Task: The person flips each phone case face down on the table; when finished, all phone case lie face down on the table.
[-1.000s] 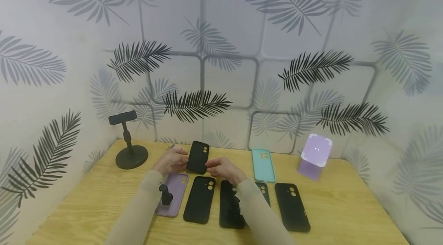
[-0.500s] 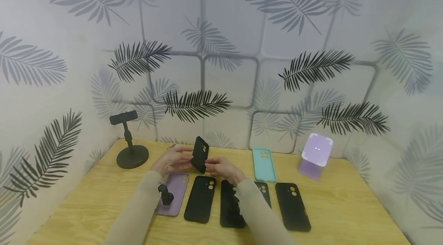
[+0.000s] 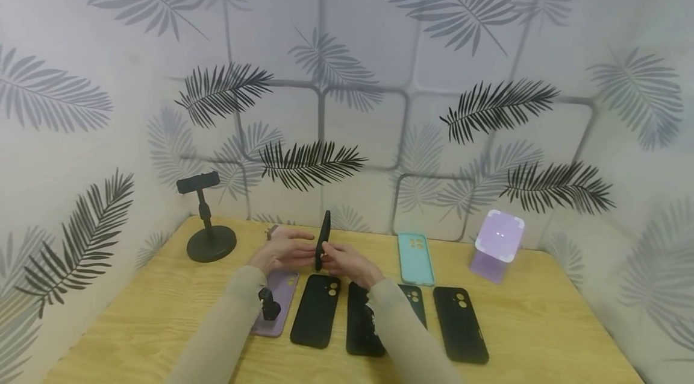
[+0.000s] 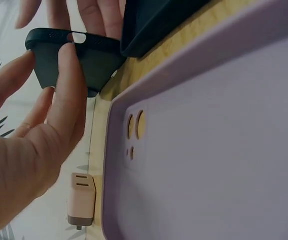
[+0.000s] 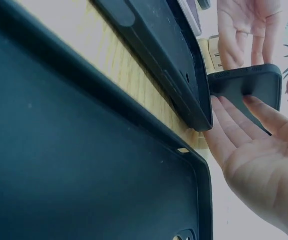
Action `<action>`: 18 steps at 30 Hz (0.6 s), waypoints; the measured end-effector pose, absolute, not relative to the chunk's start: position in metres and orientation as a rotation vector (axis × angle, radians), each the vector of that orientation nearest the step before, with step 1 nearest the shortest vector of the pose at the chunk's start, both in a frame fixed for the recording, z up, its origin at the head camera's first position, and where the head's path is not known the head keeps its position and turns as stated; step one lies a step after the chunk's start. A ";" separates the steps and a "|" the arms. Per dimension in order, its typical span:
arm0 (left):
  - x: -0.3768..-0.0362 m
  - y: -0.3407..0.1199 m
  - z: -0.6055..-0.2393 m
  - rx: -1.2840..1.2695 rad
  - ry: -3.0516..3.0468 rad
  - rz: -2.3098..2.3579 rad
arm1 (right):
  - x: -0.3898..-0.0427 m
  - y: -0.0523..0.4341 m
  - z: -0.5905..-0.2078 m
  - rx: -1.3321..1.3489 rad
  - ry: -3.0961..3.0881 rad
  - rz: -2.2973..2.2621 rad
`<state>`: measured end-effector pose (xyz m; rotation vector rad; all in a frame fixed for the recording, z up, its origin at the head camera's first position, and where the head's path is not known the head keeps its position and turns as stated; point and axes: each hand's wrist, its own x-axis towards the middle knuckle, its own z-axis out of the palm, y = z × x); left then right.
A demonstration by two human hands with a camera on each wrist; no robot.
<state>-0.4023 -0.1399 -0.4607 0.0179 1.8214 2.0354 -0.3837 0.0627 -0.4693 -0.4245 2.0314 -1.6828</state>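
Note:
A black phone case [image 3: 323, 238] stands upright and edge-on above the table, held between both hands. My left hand [image 3: 300, 249] pinches its lower end from the left, thumb on the case's face [image 4: 74, 60]. My right hand [image 3: 332, 258] grips it from the right, fingers [image 5: 233, 120] lying along the case [image 5: 251, 82]. Below the hands lies a row of cases: a purple case [image 3: 278, 299], a black case [image 3: 316, 310], another black case [image 3: 360, 324] partly under my right sleeve, a dark green case [image 3: 416, 302] and a black case [image 3: 459, 324].
A black phone holder [image 3: 208, 224] on a round base stands at the back left. A teal case [image 3: 415, 257] and a purple stand [image 3: 496, 245] sit at the back right. A small pinkish charger [image 4: 81, 200] lies behind the purple case. Leaf-patterned walls close three sides of the wooden table [image 3: 542, 324].
The held black case has been turned from showing its back to the camera to standing edge-on. Both hands stayed on it and shifted slightly right.

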 end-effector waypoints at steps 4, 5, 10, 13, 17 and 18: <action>-0.403 -0.136 -0.462 -0.004 1.873 1.988 | -0.382 0.062 -0.469 -0.429 2.034 -1.699; -0.402 -0.135 -0.463 -0.006 1.899 1.968 | -0.382 0.062 -0.470 -0.425 2.035 -1.708; -0.400 -0.134 -0.462 0.011 2.114 1.782 | -0.382 0.061 -0.470 -0.386 2.076 -1.747; -0.399 -0.135 -0.461 0.022 2.220 1.680 | -0.382 0.062 -0.471 -0.358 2.142 -1.748; -0.399 -0.136 -0.459 0.030 2.320 1.592 | -0.382 0.065 -0.472 -0.306 2.201 -1.775; -0.399 -0.136 -0.458 0.043 2.340 1.573 | -0.382 0.065 -0.472 -0.291 2.206 -1.788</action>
